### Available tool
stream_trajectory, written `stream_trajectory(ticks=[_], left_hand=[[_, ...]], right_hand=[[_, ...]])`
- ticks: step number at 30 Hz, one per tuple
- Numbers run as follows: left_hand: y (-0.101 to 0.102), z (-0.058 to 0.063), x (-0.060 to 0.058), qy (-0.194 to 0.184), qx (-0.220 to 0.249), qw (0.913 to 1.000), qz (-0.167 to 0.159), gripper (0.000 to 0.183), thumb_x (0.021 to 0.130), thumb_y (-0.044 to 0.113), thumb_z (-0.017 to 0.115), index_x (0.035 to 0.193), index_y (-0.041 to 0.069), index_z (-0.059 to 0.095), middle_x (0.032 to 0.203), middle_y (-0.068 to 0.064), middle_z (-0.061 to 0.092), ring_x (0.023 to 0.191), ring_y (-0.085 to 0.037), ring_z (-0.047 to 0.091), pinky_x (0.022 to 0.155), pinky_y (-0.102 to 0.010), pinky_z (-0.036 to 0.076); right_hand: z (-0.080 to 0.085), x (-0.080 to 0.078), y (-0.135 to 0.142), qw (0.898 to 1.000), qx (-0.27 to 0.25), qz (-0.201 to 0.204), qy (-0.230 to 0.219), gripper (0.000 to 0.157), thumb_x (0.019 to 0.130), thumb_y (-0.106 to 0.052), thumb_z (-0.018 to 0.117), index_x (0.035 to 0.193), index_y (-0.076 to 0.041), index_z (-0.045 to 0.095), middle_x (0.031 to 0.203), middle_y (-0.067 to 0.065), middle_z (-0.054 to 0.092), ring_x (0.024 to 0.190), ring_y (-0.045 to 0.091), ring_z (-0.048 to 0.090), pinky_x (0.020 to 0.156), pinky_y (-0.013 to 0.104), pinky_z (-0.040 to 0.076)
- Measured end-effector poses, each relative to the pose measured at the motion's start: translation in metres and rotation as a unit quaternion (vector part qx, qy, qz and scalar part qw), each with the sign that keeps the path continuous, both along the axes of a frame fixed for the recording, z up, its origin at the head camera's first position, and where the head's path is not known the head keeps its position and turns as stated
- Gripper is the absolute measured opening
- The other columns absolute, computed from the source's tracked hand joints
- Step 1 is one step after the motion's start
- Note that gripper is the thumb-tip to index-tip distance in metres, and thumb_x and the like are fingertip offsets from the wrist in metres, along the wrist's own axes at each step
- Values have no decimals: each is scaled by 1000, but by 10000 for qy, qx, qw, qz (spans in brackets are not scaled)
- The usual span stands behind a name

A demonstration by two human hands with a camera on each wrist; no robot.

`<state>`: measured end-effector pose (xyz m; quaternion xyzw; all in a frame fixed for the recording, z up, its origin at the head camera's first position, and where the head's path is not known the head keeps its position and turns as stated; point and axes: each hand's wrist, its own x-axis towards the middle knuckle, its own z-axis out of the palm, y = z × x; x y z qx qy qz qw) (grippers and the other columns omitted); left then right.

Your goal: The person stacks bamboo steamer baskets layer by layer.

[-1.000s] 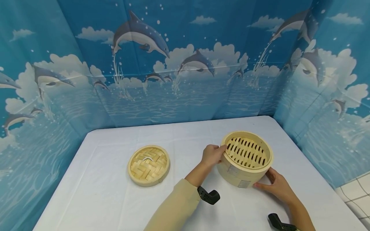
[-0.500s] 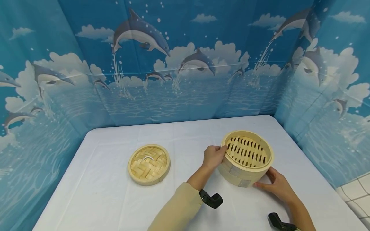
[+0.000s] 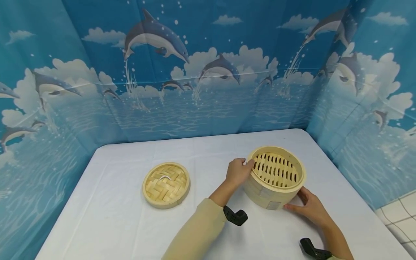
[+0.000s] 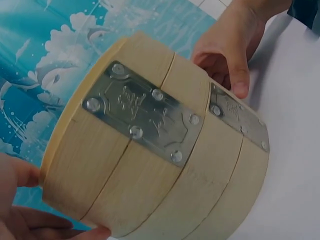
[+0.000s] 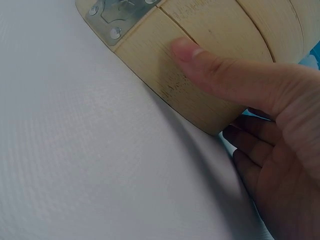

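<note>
Two round bamboo steamer baskets stand stacked at the right of the table in the head view. The upper steamer basket [image 3: 276,171] shows a slotted base inside its rim; metal plates mark both tiers in the left wrist view. My left hand [image 3: 238,172] grips the upper basket's left side, its thumb at the rim and its fingers along the outer wall. Low on the right, my right hand [image 3: 310,207] holds the lower steamer basket [image 5: 195,95], thumb pressed on the front wall. Its other fingers reach behind the wall, partly hidden.
A woven bamboo lid [image 3: 166,185] with a small pale loop handle lies left of the steamer on the white-covered table [image 3: 107,216]. A blue dolphin-print curtain [image 3: 208,108] rises behind the table and along its sides.
The left hand's thumb and fingers have shifted slightly up at the upper basket's rim. The right hand keeps its hold on the lower tier, and the lid stays put.
</note>
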<state>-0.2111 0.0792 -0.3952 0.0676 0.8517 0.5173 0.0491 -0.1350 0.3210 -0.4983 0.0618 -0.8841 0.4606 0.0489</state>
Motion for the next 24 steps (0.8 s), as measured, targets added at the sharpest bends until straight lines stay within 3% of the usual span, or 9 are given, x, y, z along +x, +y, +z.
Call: stream_trajectory(ticks=[4,6,9,11,13,17,20,22,24], left_hand=[[-1,-4,-3,171,131,9996,-159,35,84,33,45,69,8,63,49,-2,47,48,-12,43,41,-24,34],[-2,-6,-2,246,250,9992,-175,36,84,33,46,61,10,61,44,2,43,42,-10,38,37,-22,30],[-1,-9,2,398,382,9984,-91,38,84,32,47,53,11,53,42,3,39,39,-8,35,35,-21,28],[-2,-10,7,481,373,9981,10,40,84,31,47,49,11,46,42,3,37,38,-8,33,34,-21,26],[-2,-9,12,557,388,9976,98,40,83,31,47,49,12,43,41,4,35,37,-8,31,33,-20,24],[-1,-8,22,601,311,9976,158,41,83,33,47,49,13,37,41,4,31,36,-8,28,32,-20,21],[-2,-8,27,606,226,9978,141,41,84,35,46,51,13,36,41,4,31,35,-8,27,32,-20,21],[-2,-8,30,619,163,9979,138,41,84,37,45,52,13,36,42,4,30,35,-7,27,33,-20,21],[-2,-9,32,664,113,9976,144,41,84,39,45,53,13,37,42,4,31,35,-7,28,33,-20,22]], right_hand=[[-1,0,1,9999,-11,-42,-153,88,62,-26,74,133,-28,22,131,11,31,121,14,23,94,20,21],[-1,0,1,9997,21,-80,-222,88,62,-27,74,133,-30,21,131,9,31,121,21,23,95,28,22],[-2,-1,2,9997,17,-69,-219,87,62,-26,74,132,-30,22,130,8,32,121,16,23,95,25,22],[-2,-2,1,9997,60,-61,-220,87,62,-27,74,132,-30,23,130,6,33,120,10,23,93,16,22],[-1,-3,1,9998,49,-12,-187,87,62,-26,74,133,-28,23,130,6,32,121,11,22,93,18,22],[1,-2,0,9997,76,-10,-211,87,63,-26,73,133,-27,22,130,9,32,121,22,22,93,37,22],[2,-1,0,9997,67,-31,-236,87,63,-26,73,133,-28,21,130,10,31,121,27,21,92,43,21],[2,-1,0,9997,73,-25,-225,87,63,-26,73,133,-29,21,130,10,31,121,27,21,94,40,20],[2,-1,0,9998,86,-12,-192,86,64,-25,73,133,-29,22,130,10,32,121,23,21,96,28,21]])
